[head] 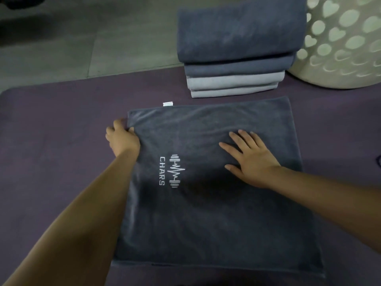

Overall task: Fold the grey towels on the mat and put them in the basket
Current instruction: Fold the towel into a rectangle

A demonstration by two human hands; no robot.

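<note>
A dark grey towel [216,213] with a white "CHARS" logo lies folded flat on the purple mat [51,151]. My left hand [121,137] grips the towel's left edge near its far corner, fingers curled under the cloth. Spread flat, my right hand [249,157] presses on the towel's upper right part. Behind it sits a stack of folded grey towels [237,52], dark ones on top and lighter ones below. The white basket [346,42] with heart-shaped holes stands at the far right.
A small white label [168,104] pokes out at the towel's far left corner. Beyond the mat lies grey tiled floor [82,44]. The mat stretches bare to the left and right of the towel.
</note>
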